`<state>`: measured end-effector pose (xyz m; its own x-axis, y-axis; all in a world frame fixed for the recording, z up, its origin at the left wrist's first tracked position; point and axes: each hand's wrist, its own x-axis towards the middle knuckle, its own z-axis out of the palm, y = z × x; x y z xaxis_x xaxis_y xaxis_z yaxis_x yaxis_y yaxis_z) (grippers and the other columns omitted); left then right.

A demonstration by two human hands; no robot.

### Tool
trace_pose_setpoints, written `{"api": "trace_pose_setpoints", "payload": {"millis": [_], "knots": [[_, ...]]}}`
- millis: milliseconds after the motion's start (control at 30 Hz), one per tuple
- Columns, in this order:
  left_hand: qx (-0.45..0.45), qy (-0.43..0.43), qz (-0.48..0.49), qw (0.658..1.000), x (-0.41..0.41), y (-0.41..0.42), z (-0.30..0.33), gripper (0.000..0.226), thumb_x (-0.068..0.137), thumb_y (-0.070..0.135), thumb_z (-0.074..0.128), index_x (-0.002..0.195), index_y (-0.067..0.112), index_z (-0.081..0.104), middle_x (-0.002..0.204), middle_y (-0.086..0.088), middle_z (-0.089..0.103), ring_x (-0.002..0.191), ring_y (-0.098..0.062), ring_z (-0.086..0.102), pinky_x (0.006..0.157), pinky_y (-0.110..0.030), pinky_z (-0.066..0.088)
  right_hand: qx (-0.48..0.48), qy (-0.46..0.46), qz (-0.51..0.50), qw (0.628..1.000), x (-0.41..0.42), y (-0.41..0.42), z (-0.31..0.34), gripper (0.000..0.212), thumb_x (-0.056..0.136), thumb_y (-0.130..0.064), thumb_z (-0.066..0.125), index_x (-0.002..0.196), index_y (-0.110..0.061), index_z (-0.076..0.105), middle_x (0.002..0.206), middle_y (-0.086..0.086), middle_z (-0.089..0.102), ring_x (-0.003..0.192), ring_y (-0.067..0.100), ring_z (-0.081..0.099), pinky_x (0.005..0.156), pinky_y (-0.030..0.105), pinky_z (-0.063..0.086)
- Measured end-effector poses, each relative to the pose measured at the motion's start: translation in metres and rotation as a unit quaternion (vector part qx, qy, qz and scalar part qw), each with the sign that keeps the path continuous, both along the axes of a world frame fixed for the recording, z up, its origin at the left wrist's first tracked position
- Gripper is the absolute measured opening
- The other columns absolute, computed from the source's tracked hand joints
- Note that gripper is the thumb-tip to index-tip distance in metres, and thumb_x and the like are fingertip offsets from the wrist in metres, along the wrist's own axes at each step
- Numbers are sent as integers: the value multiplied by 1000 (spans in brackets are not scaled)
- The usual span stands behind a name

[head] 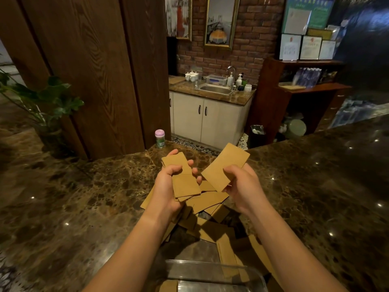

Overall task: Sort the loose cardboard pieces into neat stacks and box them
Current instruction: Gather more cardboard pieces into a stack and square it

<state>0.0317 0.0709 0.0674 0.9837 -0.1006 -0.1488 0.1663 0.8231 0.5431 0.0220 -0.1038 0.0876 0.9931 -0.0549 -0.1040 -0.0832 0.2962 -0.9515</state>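
We lose the clear box (212, 272) at the bottom edge, its base cut off. The forearms cover part of the loose cardboard pile (208, 209) on the counter (84, 197). The framed certificates (309, 47) read as blur.

I stand at a dark brown marble counter (88, 197) that shines with small spots of ceiling light. To my left rises a dark wooden panel wall (94, 70). Ahead I see a red brick wall (250, 39) with a gold-framed picture (221, 21), and under it white cabinets (210, 119) carrying a steel sink (216, 89).
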Motion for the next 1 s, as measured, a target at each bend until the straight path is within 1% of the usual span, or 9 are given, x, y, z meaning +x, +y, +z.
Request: {"api": "trace_pose_setpoints", "payload": {"millis": [167, 300, 467, 567, 633, 733, 833, 933, 1000], "knots": [[31, 2, -8, 999, 1, 0, 3, 25, 98, 24, 49, 117, 27, 65, 90, -15, 74, 65, -26, 67, 65, -41, 58, -43, -39, 73, 996, -5, 2, 3, 24, 93, -11, 65, 114, -24, 69, 108, 0, 78, 102, 23, 73, 80, 41, 61], [40, 41, -4, 998, 1, 2, 5, 18, 97, 36, 56, 105, 28, 70, 86, -15, 74, 61, -25, 68, 54, -35, 58, -43, -152, 81, 984, -12, -1, 8, 31, 77, -9, 76, 107, -12, 76, 113, 15, 75, 109, 32, 69, 92, 46, 58], [45, 70, -1, 997, 4, 6, 1, 22, 97, 43, 54, 108, 28, 67, 85, -13, 76, 69, -29, 72, 55, -40, 59, -282, -292, 77, 911, -17, 2, 5, 30, 68, -15, 84, 81, -43, 79, 129, -18, 64, 139, 11, 36, 111, 28, 28], [74, 72, -26, 994, 2, 7, -1, 34, 97, 52, 50, 114, 27, 65, 88, -12, 78, 76, -31, 75, 56, -43, 59, -338, -293, 73, 892, -12, 3, -6, 48, 76, 2, 79, 78, -45, 79, 144, -26, 49, 143, -4, 18, 106, 14, 17], [114, 59, -82, 988, -4, 6, 2, 41, 89, 55, 55, 113, 26, 72, 96, -11, 78, 83, -31, 75, 61, -43, 60, -374, -279, 81, 881, -9, 7, -14, 54, 87, 4, 68, 85, -49, 78, 153, -26, 34, 144, -6, 7, 111, 16, 11], [128, 23, -144, 981, -12, 2, 1, 38, 86, 28, 65, 122, 17, 67, 108, -20, 74, 93, -35, 74, 67, -46, 61, -410, -252, 112, 870, -5, 13, -20, 55, 100, 2, 52, 96, -48, 75, 162, -20, 20, 147, -2, -3, 115, 19, 6], [116, -8, -116, 986, -9, 0, 2, 48, 92, 3, 51, 133, 27, 54, 114, -24, 71, 100, -36, 72, 73, -47, 61, -399, -227, 154, 875, -2, 13, -22, 60, 99, 3, 45, 106, -51, 72, 162, -24, 16, 148, -4, -4, 114, 16, 0], [78, -10, -52, 996, -4, 3, 4, 51, 95, 2, 45, 131, 36, 56, 106, -18, 74, 83, -31, 74, 67, -44, 61, -354, -247, 150, 889, -6, 14, -27, 49, 93, -26, 46, 132, -57, 49, 161, -23, 19, 151, 1, 0, 123, 41, 6], [60, 10, -33, 998, -4, 0, 6, 39, 97, 8, 46, 128, 30, 58, 96, -16, 75, 76, -29, 73, 62, -40, 61, -423, -287, 164, 844, -12, 20, -32, 54, 93, -59, 41, 145, -57, 29, 165, -16, 14, 152, 4, -6, 121, 44, 6]]}}
